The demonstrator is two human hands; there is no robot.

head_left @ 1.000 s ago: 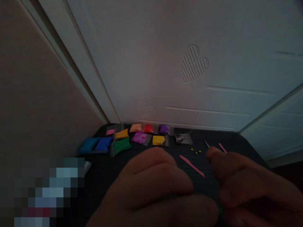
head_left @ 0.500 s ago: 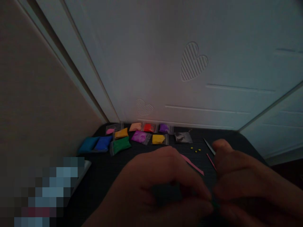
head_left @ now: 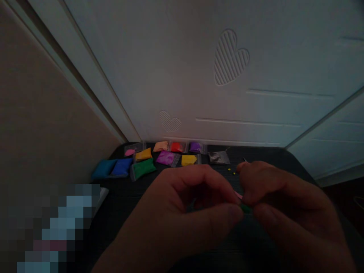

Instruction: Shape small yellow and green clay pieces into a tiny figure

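Head view, dim light: from where I stand, both hands are up in front of the dark table [head_left: 136,201], nearly meeting. Left hand [head_left: 170,212] has thumb and forefinger closed on a small green piece [head_left: 245,208], the rest of the fingers curled behind. Right hand [head_left: 295,185] is at that piece's other end, fingers bent, thumb near the forefinger; can't tell if it really grips. So the green piece sits in the gap between both hands' fingertips (mostly hidden, shape unclear). Pink tool [head_left: 238,195] pokes out just behind it, largely covered. Two yellow bits [head_left: 229,169] lie near the right fingers, a thin pale tip [head_left: 245,160] just beyond them. Bags at the back: dark one [head_left: 218,157] farthest right, then yellow bag [head_left: 189,160], purple bag [head_left: 196,147], red bag [head_left: 177,146], magenta bag [head_left: 165,157], peach bag [head_left: 161,146]. Further left: orange bag [head_left: 143,154], pink bag [head_left: 130,152], green bag [head_left: 144,168], blue bag [head_left: 122,167], teal bag [head_left: 104,169] outermost. White panel [head_left: 176,68] stands behind, with a large ribbed heart [head_left: 231,57] and a smaller heart [head_left: 170,121]. Lower left is a pixelated patch, unreadable.
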